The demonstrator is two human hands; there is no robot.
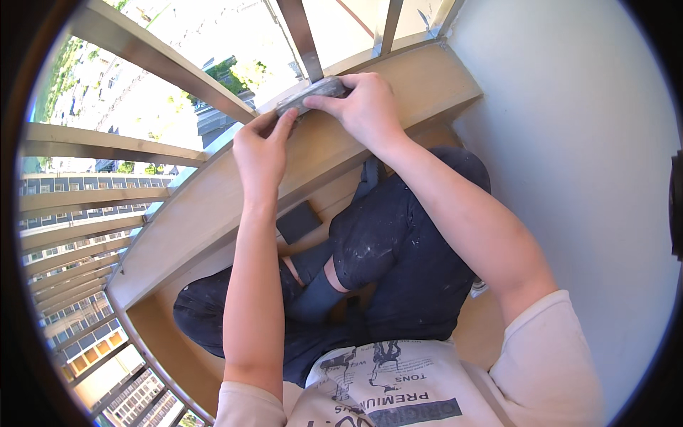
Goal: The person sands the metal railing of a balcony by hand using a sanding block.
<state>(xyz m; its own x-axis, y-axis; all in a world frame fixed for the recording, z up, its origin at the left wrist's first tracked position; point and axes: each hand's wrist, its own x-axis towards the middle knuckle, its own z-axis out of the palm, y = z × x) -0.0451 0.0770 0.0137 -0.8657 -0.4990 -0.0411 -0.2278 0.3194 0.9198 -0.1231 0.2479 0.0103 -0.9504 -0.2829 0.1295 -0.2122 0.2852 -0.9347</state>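
Observation:
Both of my hands hold a grey, oblong block-like object [312,96] above the tan ledge at the foot of the railing. Its surface looks worn or wrapped; its exact kind is unclear. My left hand [264,139] pinches the near left end, thumb on top. The right hand [368,107] grips the other end, its thumb lying along the side. Just behind the object, a metal railing bar [304,42] meets the ledge [341,133].
Metal bars [160,58] run along the left, with buildings and trees far below. A pale wall [560,133] rises on the right. My crossed legs [373,245] are under my arms, and a dark flat square [299,221] lies on the floor.

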